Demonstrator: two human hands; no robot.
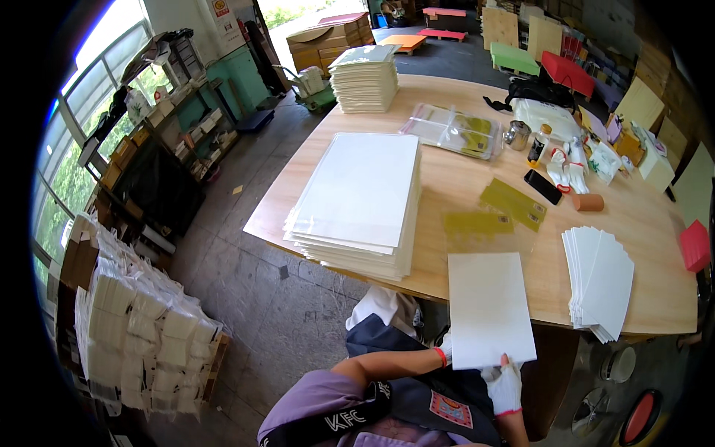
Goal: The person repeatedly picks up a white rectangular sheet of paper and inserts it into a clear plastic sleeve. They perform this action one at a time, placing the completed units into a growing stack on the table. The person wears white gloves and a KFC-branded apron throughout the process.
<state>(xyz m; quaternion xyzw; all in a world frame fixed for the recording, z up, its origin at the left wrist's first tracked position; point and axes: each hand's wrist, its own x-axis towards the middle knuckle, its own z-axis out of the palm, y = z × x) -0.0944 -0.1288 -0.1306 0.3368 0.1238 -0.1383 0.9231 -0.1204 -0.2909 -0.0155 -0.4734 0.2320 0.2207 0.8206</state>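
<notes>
A white rectangular sheet (pixel 491 309) juts over the table's near edge toward me. My right hand (pixel 503 386), in a white glove with a bare thumb tip, grips its near edge with the thumb on top. At its lower left edge is my left hand (pixel 445 349), also gloved; it holds the sheet from the side, its fingers mostly hidden beneath. Just beyond the sheet's far end lies a clear plastic sleeve with a yellow-green band (pixel 478 223). Another yellow-green banded sleeve (pixel 514 203) lies at a slant behind it.
A tall stack of white sheets (pixel 365 194) stands left on the table (pixel 298 160); a fanned pile of white sheets (pixel 599 279) lies right. Farther back are another stack (pixel 365 82), packed sleeves (pixel 454 128), a phone (pixel 543 187), a bottle (pixel 539 145) and a metal cup (pixel 517 135).
</notes>
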